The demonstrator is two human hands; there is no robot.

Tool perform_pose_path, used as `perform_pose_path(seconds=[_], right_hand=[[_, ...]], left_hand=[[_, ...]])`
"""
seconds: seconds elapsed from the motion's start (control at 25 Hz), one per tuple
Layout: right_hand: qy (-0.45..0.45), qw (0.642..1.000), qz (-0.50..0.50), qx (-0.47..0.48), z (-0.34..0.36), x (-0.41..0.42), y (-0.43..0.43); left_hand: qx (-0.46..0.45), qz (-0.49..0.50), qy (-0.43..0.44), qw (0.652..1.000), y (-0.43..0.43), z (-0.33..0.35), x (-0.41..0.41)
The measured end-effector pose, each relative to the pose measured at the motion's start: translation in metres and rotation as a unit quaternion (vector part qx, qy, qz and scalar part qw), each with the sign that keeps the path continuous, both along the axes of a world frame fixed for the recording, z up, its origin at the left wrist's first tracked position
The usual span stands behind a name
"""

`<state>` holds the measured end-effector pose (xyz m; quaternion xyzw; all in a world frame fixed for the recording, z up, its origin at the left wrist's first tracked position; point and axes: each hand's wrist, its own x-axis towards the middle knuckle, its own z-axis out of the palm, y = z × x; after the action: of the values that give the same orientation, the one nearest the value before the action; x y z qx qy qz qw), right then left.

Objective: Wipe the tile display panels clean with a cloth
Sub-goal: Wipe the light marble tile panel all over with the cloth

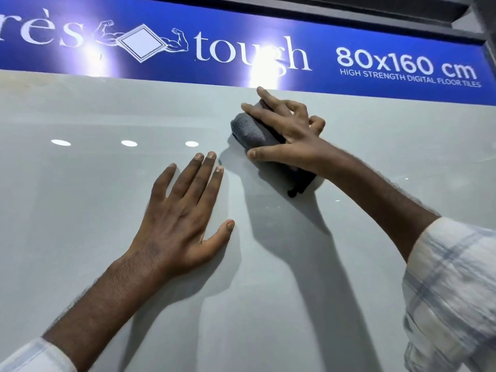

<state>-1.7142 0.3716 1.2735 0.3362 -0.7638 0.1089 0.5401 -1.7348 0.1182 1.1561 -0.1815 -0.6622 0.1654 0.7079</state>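
Left hand [185, 210] flat on panel [349, 251], right hand [290, 132] gripping cloth [247, 127]

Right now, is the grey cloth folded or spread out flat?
Folded: the grey cloth bulges as a thick wad under the right hand.

Single head-worn, wide-angle view. The camera stands close to a glossy pale tile panel [80, 237] and faces it, angled toward its far top edge, where a blue sign [268, 36] crosses the frame, its lower edge dropping to the right. The panel fills most of the picture. Both forearms enter from the near edge: the left hand [182, 210] left of centre, the right hand [287, 135], gripping a grey cloth [247, 127], farther and to the right.
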Motion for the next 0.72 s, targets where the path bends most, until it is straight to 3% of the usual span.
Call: perform_pose_path(seconds=[0.08, 0.16, 0.32, 0.4, 0.56, 0.6, 0.72], right_hand=[[-0.038, 0.996, 0.079, -0.019, 0.001, 0.004, 0.004], [-0.017, 0.996, 0.092, -0.009, -0.006, 0.002, 0.004], [0.180, 0.983, -0.020, 0.040, -0.012, -0.016, -0.002], [0.215, 0.974, -0.038, 0.054, 0.015, -0.016, 0.008], [0.132, 0.971, -0.148, -0.135, 0.061, -0.015, -0.005], [0.128, 0.967, -0.173, -0.136, 0.057, -0.017, -0.020], [0.221, 0.959, -0.161, 0.069, 0.039, -0.019, -0.036]], left_hand=[[0.003, 0.006, -0.006, 1.000, 0.000, 0.000, 0.001], [0.005, 0.011, -0.010, 1.000, 0.000, 0.000, 0.001], [0.004, 0.010, -0.009, 1.000, 0.000, 0.000, -0.001], [0.003, 0.009, -0.008, 1.000, 0.000, 0.000, -0.002], [-0.021, 0.003, -0.014, 1.000, -0.004, 0.004, 0.002], [-0.032, 0.005, -0.009, 0.999, -0.007, 0.005, 0.005], [-0.039, 0.014, -0.003, 0.999, -0.024, 0.014, 0.015]])
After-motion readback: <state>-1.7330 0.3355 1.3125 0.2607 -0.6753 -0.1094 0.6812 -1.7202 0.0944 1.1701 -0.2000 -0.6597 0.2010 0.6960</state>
